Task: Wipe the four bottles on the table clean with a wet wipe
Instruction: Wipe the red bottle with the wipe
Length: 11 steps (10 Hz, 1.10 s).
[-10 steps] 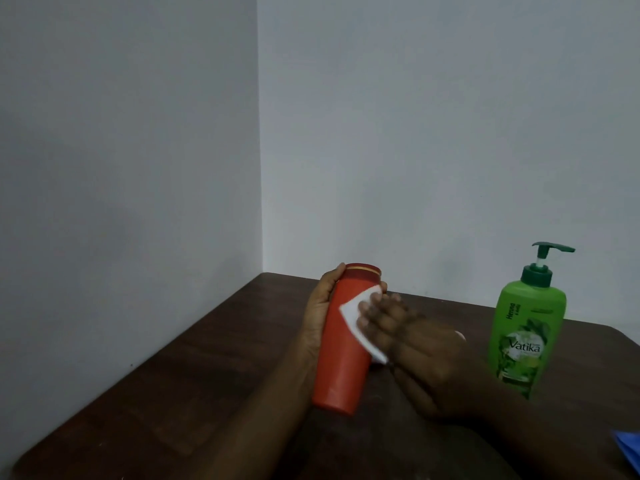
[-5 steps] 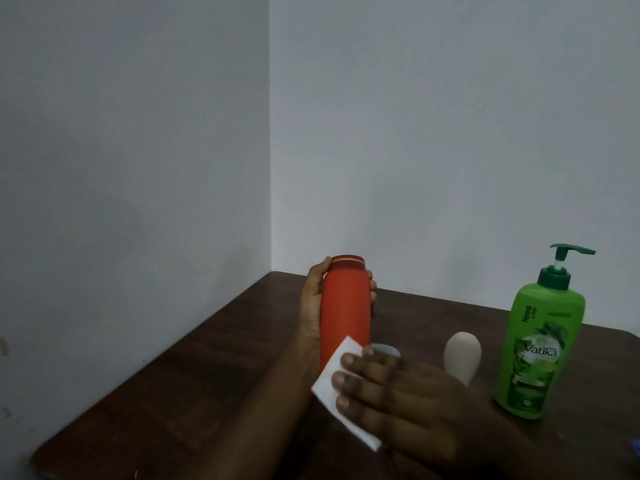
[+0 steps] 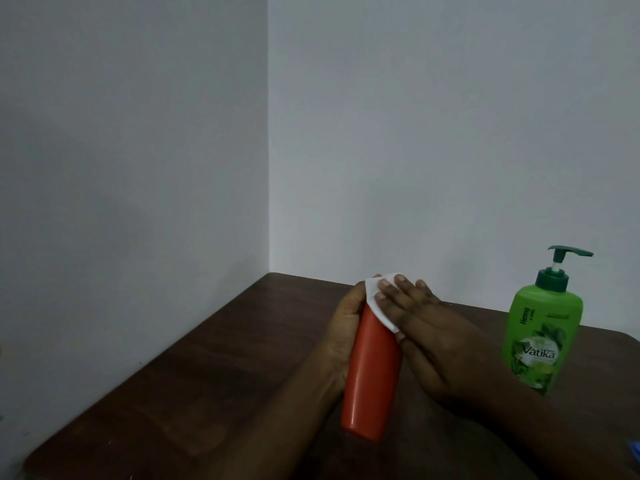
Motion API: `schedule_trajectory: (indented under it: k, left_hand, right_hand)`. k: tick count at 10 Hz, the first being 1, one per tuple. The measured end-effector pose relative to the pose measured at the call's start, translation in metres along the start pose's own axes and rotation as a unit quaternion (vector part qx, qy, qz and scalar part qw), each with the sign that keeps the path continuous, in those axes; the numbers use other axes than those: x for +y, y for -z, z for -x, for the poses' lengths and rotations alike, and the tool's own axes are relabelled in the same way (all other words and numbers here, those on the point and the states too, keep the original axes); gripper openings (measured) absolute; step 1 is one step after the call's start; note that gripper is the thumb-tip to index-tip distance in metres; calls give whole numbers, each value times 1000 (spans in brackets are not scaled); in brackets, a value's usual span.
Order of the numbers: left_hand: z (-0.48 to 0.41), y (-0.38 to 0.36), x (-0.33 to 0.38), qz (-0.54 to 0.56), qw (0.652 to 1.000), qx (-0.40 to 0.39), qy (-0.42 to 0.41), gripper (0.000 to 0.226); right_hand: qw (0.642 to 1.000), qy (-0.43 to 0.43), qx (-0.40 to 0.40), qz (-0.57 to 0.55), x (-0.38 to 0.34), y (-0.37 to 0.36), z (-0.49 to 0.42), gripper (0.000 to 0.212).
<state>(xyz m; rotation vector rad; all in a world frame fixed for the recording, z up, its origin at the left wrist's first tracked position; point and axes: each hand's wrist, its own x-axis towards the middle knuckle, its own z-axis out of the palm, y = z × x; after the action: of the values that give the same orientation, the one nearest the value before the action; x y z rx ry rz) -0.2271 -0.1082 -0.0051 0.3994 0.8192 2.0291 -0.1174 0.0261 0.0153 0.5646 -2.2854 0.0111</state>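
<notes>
Sliding the wet wipe (image 3: 375, 292) from lower body up to cap, my flat-fingered right hand (image 3: 427, 329) presses it on the orange bottle (image 3: 374, 379), gripped tilted over the table (image 3: 207, 358) by my left hand (image 3: 341, 337); this bottle looks nearly done.

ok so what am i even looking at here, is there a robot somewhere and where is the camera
No robot here: these are a person's two bare hands. Every picture comes from one camera worn on the person's head, looking forward and down, so the arms enter from below. The surface is a dark wooden table in a room corner. The left hand grips a tilted orange bottle. The right hand presses a white wet wipe against its upper end with straight fingers. A green pump bottle stands upright at the right, untouched.
</notes>
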Motion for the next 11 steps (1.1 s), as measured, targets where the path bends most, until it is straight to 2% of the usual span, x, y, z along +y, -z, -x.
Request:
schedule_trajectory:
  k: [1, 2, 3, 4, 5, 6, 8, 9, 10, 11]
  left_hand:
    - [-5, 2, 1, -14, 999, 3, -30, 36]
    - [-9, 6, 14, -12, 999, -9, 40, 27]
    - [-8, 7, 18, -34, 999, 10, 7, 46]
    - [-3, 0, 16, -30, 999, 29, -9, 53]
    - [1, -3, 18, -18, 1000, 7, 6, 52]
    - [4, -1, 16, -86, 994, -33, 53, 35]
    - [12, -16, 5, 44, 998, -30, 21, 46]
    - [12, -17, 3, 11, 1000, -6, -5, 51]
    - [8, -12, 8, 18, 1000, -10, -13, 68]
    - [6, -4, 15, 2, 1000, -2, -15, 75]
  right_hand:
    - [1000, -6, -7, -9, -5, 3, -1, 50]
    - [994, 101, -43, -22, -22, 3, 3, 51]
    - [979, 125, -37, -154, -49, -23, 14, 56]
    - [986, 52, -78, -138, -62, -31, 23, 50]
    - [983, 131, -116, -53, -40, -6, 12, 59]
    - [983, 172, -43, 47, -26, 11, 2, 46]
    - [992, 72, 19, 101, 10, 10, 0, 48]
    - [996, 37, 25, 81, 16, 9, 0, 50]
    - [997, 21, 24, 63, 13, 5, 2, 50]
    - [999, -4, 27, 35, 4, 4, 3, 51]
